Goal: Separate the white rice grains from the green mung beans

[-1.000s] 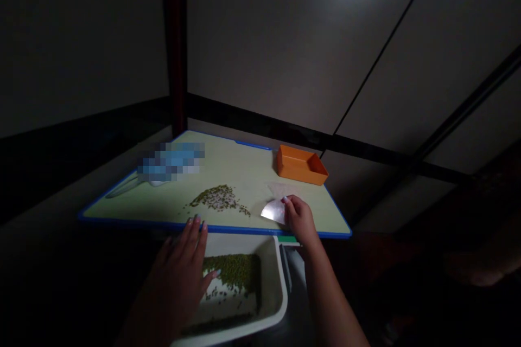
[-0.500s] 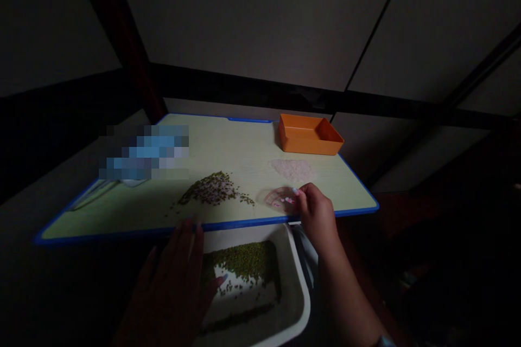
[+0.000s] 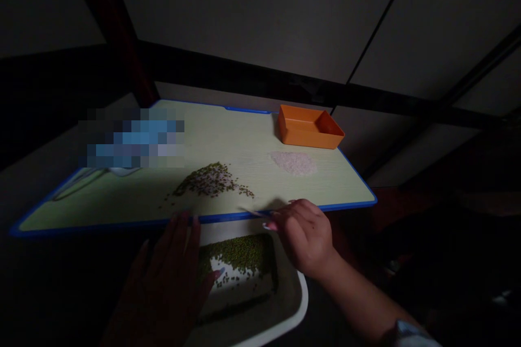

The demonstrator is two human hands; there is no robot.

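Note:
My right hand (image 3: 307, 236) pinches a thin, flat, see-through piece (image 3: 254, 211) just above the table's front edge. That piece is nearly edge-on, so its full shape is hidden. A heap of green beans mixed with pale grains (image 3: 211, 179) lies on the table to its left. Farther back and right is a spread of pale, rice-like grains (image 3: 295, 163). My left hand (image 3: 166, 271) is in shadow, fingers spread, over the left side of a white basin (image 3: 303, 298). Green beans (image 3: 248, 252) partly cover the basin's floor.
The pale table (image 3: 236, 135) has a blue rim. An orange open box (image 3: 309, 138) stands at its back right corner. On the left lies a blurred-out blue item (image 3: 140, 138) with a cord (image 3: 77, 184). Panelled wall (image 3: 244, 11) rises behind.
My right hand has come nearer and to the left with the clear piece, turning it from face-on to nearly edge-on. My left hand stays beside the basin. The view has shifted slightly.

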